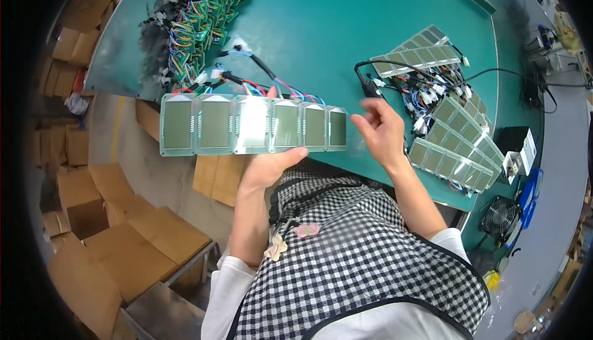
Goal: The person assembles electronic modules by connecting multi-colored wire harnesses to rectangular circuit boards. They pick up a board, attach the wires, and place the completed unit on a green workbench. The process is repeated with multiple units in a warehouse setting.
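Observation:
My left hand [272,166] grips a long strip of display panels [216,124] by its lower edge, thumb in front and fingers behind. Several grey-green rectangular screens sit side by side in it, and coloured wires with white connectors [231,79] trail from its back. Just past the strip's right end is my right hand [383,133], empty, its thumb apart from loosely bent fingers. Close by those fingertips, partly hidden by the hand, lies a dark tool or plug [372,88] on a black cable [420,68]; its kind cannot be made out.
A heap of green circuit boards with wires [204,28] covers the far left of the green table [321,19]. More display strips [454,164] lie fanned out at right, beside a small black fan [500,215]. Cardboard boxes [145,241] stand at lower left.

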### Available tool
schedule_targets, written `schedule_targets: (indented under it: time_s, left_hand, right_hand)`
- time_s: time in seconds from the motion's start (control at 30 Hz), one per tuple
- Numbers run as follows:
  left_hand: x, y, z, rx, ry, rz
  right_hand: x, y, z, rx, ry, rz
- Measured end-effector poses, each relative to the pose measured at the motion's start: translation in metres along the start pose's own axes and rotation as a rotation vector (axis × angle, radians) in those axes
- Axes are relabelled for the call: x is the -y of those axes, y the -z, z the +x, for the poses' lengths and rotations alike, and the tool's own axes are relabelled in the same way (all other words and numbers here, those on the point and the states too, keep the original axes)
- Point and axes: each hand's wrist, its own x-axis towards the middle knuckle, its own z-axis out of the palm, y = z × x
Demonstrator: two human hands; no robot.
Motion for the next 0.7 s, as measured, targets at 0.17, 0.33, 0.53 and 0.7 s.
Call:
schedule_targets:
  time_s: [0.17, 0.33, 0.53, 0.7]
  left_hand:
    - [0.013, -0.018, 0.005, 0.087, 0.029, 0.099]
    - [0.022, -0.014, 0.007, 0.07, -0.07, 0.277]
    - [0.019, -0.014, 0.007, 0.054, -0.019, 0.208]
    - [0.008, 0.002, 0.009, -0.011, -0.031, -0.024]
  right_hand:
    - [0.045, -0.027, 0.006, 0.002, 0.669, -0.086]
    - [0.035, -0.045, -0.001, -0.14, 0.699, -0.042]
    - [0.04, -0.041, 0.001, -0.185, 0.716, 0.173]
    - [0.025, -0.012, -0.022, -0.097, 0.316, 0.637]
